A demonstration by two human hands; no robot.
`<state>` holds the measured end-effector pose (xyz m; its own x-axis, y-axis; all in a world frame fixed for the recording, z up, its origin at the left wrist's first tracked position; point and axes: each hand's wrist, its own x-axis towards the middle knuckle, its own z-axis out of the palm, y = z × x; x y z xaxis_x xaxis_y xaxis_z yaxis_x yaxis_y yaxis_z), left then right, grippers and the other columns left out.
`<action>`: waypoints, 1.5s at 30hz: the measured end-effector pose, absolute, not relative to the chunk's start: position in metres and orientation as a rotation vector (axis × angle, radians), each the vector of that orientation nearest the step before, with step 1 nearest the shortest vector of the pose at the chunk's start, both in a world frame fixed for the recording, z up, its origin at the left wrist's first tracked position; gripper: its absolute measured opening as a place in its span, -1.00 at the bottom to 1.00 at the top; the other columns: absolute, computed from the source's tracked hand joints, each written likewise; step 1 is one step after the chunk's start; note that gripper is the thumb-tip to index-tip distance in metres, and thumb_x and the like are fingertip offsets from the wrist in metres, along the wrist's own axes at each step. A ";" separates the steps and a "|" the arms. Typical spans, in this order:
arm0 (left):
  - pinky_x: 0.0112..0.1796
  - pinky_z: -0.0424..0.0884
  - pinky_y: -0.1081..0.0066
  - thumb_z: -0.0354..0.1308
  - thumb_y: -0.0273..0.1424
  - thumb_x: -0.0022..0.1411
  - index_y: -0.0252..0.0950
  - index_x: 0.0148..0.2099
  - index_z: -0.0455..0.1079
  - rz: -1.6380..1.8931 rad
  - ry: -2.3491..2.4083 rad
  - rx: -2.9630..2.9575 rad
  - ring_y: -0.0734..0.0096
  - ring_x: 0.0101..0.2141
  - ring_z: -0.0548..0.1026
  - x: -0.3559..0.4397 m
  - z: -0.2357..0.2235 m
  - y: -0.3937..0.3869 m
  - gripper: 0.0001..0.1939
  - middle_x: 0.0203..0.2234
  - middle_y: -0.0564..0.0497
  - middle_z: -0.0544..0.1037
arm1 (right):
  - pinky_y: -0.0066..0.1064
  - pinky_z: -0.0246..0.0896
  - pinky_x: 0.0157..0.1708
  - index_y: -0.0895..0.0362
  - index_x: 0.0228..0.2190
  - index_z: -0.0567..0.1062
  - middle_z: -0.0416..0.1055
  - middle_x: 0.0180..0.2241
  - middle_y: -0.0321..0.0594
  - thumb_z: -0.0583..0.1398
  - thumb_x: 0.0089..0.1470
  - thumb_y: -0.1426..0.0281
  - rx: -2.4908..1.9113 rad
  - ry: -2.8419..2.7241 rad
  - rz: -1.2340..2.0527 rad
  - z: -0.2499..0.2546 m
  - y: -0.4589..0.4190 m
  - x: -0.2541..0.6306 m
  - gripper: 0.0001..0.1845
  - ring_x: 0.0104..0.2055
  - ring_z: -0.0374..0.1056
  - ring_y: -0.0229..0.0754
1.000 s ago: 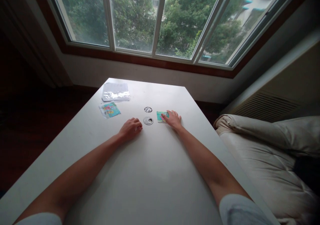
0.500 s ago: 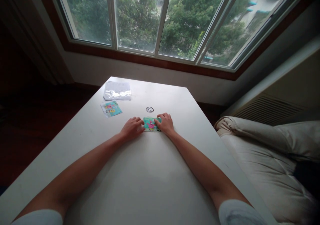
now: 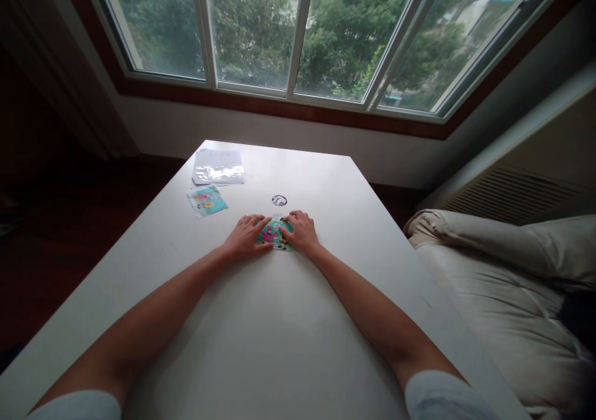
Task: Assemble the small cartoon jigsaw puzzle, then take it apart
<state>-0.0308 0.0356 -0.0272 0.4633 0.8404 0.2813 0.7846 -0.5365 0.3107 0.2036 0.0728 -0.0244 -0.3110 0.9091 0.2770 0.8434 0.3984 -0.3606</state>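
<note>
A small colourful picture card [image 3: 274, 235] lies near the middle of the white table [image 3: 279, 327]. My left hand [image 3: 244, 237] has curled fingers on the card's left edge. My right hand [image 3: 302, 232] grips the card's right edge the same way. The card sits between the two hands and is partly covered by their fingertips. A small round grey disc [image 3: 279, 200] lies just beyond the card. A second disc seen earlier is hidden under the card or the hands.
A second colourful card [image 3: 207, 200] in a clear sleeve lies to the far left, with a clear plastic bag of papers [image 3: 218, 167] behind it. A pale cushioned seat [image 3: 488, 271] stands against the table's right edge. A large window [image 3: 298, 28] runs beyond the far edge.
My right hand slid the card leftward, over the nearer disc, to the table's middle. My left hand closed in on its left edge, so both hands now hold it.
</note>
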 end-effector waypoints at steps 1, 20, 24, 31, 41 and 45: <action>0.28 0.09 -0.02 0.22 0.05 0.21 -0.16 0.42 0.15 0.618 1.428 2.566 -0.05 0.23 0.25 -0.030 -0.026 0.035 -0.16 0.23 -0.18 0.33 | -0.12 0.06 0.14 0.04 -0.08 0.57 0.36 0.08 -0.07 0.26 0.16 0.15 -1.495 -2.233 0.221 -0.024 0.073 0.205 -0.66 0.14 0.20 0.03; -0.02 0.47 0.18 0.22 -0.28 0.22 -0.21 0.37 0.24 1.184 1.189 1.651 0.17 -0.10 0.52 -0.023 -0.022 0.044 -0.31 -0.03 -0.07 0.54 | -0.39 0.29 -0.34 0.11 -0.37 0.52 0.49 -0.40 -0.30 0.35 0.00 0.08 -0.957 -1.491 1.320 -0.024 0.072 0.206 -0.65 -0.37 0.37 -0.21; -0.22 0.51 0.33 0.30 -0.26 0.15 -0.23 0.34 0.27 1.280 1.054 1.311 0.32 -0.27 0.53 -0.024 -0.020 0.046 -0.27 -0.20 0.00 0.55 | -0.38 0.35 -0.31 0.09 -0.24 0.51 0.53 -0.34 -0.29 0.39 -0.05 0.09 -0.890 -1.322 1.552 -0.021 0.070 0.203 -0.58 -0.33 0.43 -0.20; -0.22 0.55 0.32 0.42 -0.25 0.05 -0.21 0.32 0.27 1.427 0.955 1.017 0.37 -0.30 0.55 -0.030 -0.012 0.047 -0.19 -0.16 0.00 0.55 | -0.34 0.44 -0.34 0.01 -0.11 0.40 0.52 -0.25 -0.27 0.42 -0.12 0.15 -1.036 -1.062 1.606 -0.019 0.066 0.184 -0.45 -0.31 0.48 -0.17; -0.15 0.56 0.22 0.35 -0.20 0.16 -0.20 0.34 0.21 1.424 0.847 0.878 0.28 -0.23 0.60 -0.043 -0.009 0.054 -0.25 -0.07 -0.09 0.58 | -0.30 0.46 -0.29 -0.01 -0.02 0.39 0.45 -0.22 -0.28 0.33 -0.05 0.22 -0.999 -1.243 1.395 -0.015 0.093 0.136 -0.47 -0.26 0.43 -0.16; -0.13 0.56 0.24 0.26 -0.14 0.26 -0.27 0.25 0.29 1.420 0.829 0.900 0.25 -0.16 0.60 -0.041 -0.007 0.056 -0.40 -0.05 -0.12 0.58 | -0.27 0.44 -0.20 0.01 -0.01 0.43 0.46 -0.19 -0.24 0.26 0.02 0.27 -1.064 -1.436 1.199 -0.016 0.103 0.118 -0.54 -0.19 0.41 -0.13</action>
<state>-0.0414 0.0557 -0.0067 0.0003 0.9987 0.0503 -0.4470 -0.0448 0.8934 0.1184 0.1033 -0.0163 -0.1704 0.9766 0.1311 0.0449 0.1406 -0.9890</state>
